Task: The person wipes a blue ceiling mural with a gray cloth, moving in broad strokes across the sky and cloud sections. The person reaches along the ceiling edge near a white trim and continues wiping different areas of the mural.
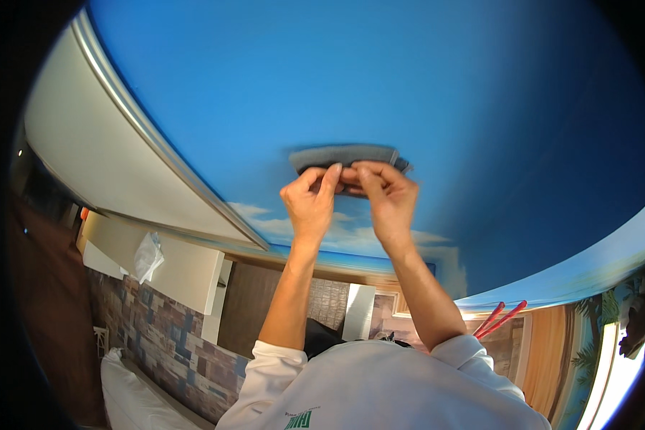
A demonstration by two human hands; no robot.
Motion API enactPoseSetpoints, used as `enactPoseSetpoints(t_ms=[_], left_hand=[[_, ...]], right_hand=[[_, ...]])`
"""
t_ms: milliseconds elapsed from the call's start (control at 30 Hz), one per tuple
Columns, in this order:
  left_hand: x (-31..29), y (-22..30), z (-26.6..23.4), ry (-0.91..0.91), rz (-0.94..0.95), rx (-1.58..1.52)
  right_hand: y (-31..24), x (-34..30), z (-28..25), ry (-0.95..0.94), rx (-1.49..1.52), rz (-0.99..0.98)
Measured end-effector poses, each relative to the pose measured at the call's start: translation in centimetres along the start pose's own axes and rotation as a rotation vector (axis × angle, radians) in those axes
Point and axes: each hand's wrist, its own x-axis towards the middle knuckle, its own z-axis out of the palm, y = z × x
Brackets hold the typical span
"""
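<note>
A grey, folded cloth-like piece (pixel 344 153) shows dark against a broad blue surface painted like a sky. Its right end has a seam-like edge and a small dark tab. My left hand (pixel 310 203) pinches its near edge between thumb and fingers. Close beside it, almost touching, my right hand (pixel 392 204) pinches the same edge, thumb against the bent fingers. Both forearms are stretched out, and the hands hide part of the cloth's near side. Whether the cloth touches the blue surface I cannot tell.
A white panel with a metal trim (pixel 154 147) borders the blue surface on the left. Below stand a pale cabinet (pixel 183 272) with a clear plastic bag (pixel 149 256) by it, and a patchwork-patterned surface (pixel 186 337). Two red handles (pixel 500 320) stick up beside my right elbow.
</note>
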Motion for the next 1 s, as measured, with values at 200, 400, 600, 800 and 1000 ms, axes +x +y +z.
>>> enactPoseSetpoints(t_ms=[200,400,600,800,1000], left_hand=[[-8.2,-8.7,0.7,-0.137,-0.154,0.202],[-12.0,-11.1,2.2,-0.302,-0.226,0.374],[-5.3,0.2,5.9,-0.122,0.04,0.174],[-2.4,5.4,8.0,-0.041,0.216,0.104],[-9.9,-2.9,8.3,-0.216,0.083,0.362]], right_hand=[[10.7,-6.3,-6.1,0.083,0.0,0.172],[14.1,-9.5,-10.6,0.206,-0.198,0.365],[1.6,-3.7,-8.3,0.215,-0.086,-0.019],[-3.9,-0.7,-7.5,0.168,-0.087,-0.198],[6.4,-6.7,-12.5,0.315,-0.232,0.019]])
